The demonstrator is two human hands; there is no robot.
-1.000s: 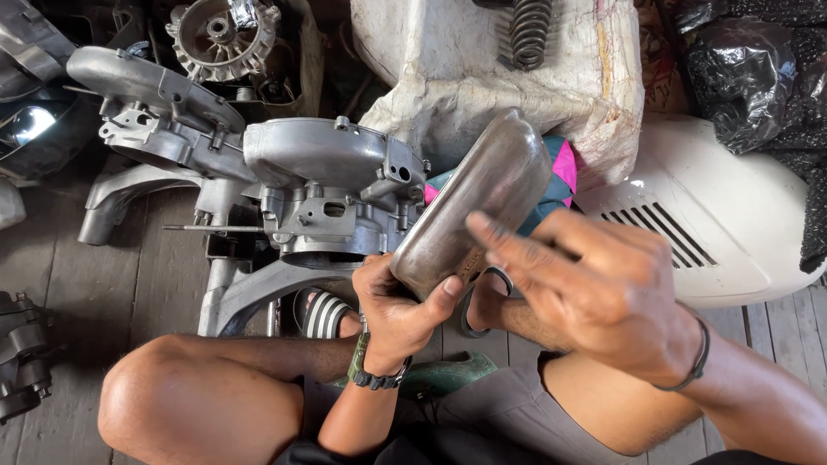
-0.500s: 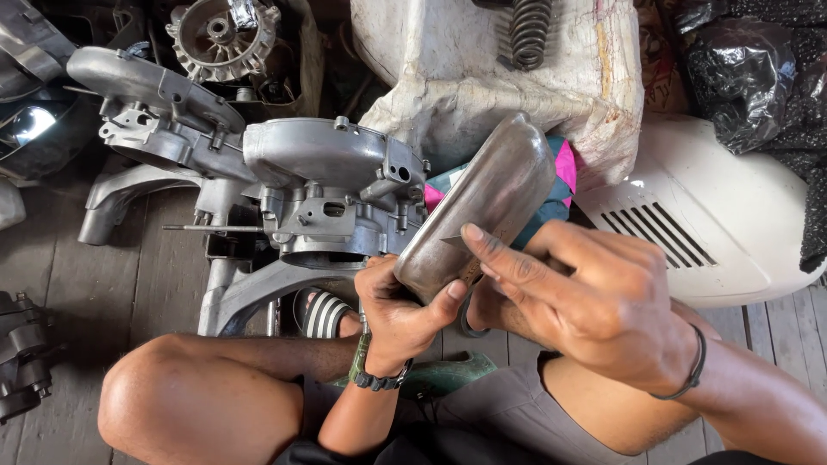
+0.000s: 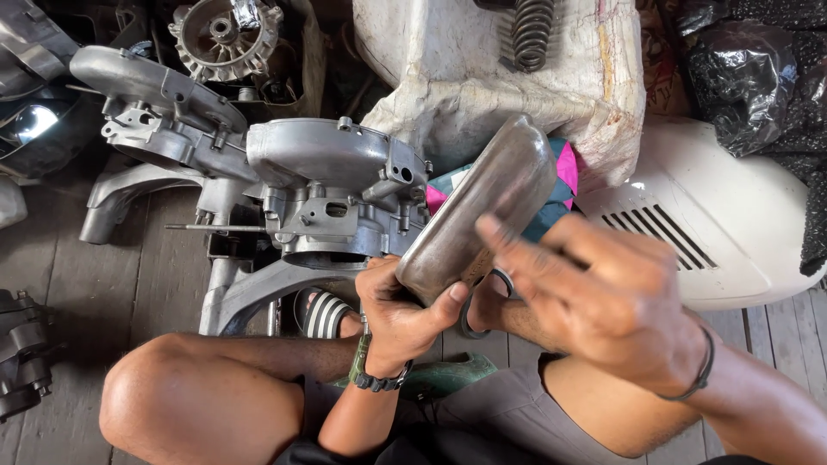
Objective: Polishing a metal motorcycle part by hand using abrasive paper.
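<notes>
A worn plank floor (image 3: pixel 129 284) carries a grey engine casing (image 3: pixel 336 189) at its middle, a white vented scooter panel (image 3: pixel 732 224) toward the right edge, and black plastic bags (image 3: pixel 758 77) in the far right corner.

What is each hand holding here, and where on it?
Left hand grips the dull grey oblong metal cover by its lower end. Right hand, blurred, seems empty.

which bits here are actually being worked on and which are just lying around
In hand:
metal cover
left hand, gripping its lower end
right hand, beside it

Lying about:
engine casing
coil spring
white vented panel
black plastic bag
</notes>
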